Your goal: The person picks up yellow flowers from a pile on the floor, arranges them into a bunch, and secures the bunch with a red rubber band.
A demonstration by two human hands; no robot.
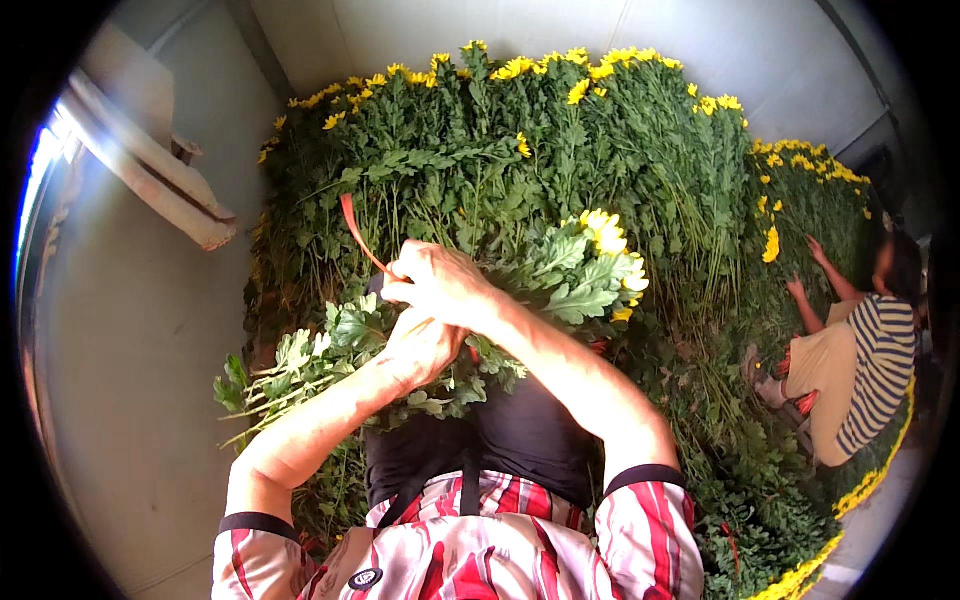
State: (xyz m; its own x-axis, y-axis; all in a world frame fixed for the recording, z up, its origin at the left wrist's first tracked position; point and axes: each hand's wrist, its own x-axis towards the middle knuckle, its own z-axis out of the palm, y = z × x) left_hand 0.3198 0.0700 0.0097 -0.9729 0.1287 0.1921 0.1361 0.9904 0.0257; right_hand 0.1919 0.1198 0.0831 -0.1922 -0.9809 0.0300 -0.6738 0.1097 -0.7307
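Pinching a red strip [352, 222], my right hand [440, 283] holds its grip clamped there; my left hand [425, 350] sits just below, touching it, partly hidden, so I cannot tell whether that grip is closed; the yellow-flowered bunch [568, 288] lies across my lap [530, 430], blossoms [612, 240] rightward, stems [285, 385] leftward.

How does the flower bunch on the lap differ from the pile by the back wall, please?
The bunch is small, the pile far larger. The bunch lies sideways, blooms to the right; the pile's blooms mostly line its top. The bunch is at the left hand and right hand; the pile lies beyond them. Both have yellow blooms and green leaves.
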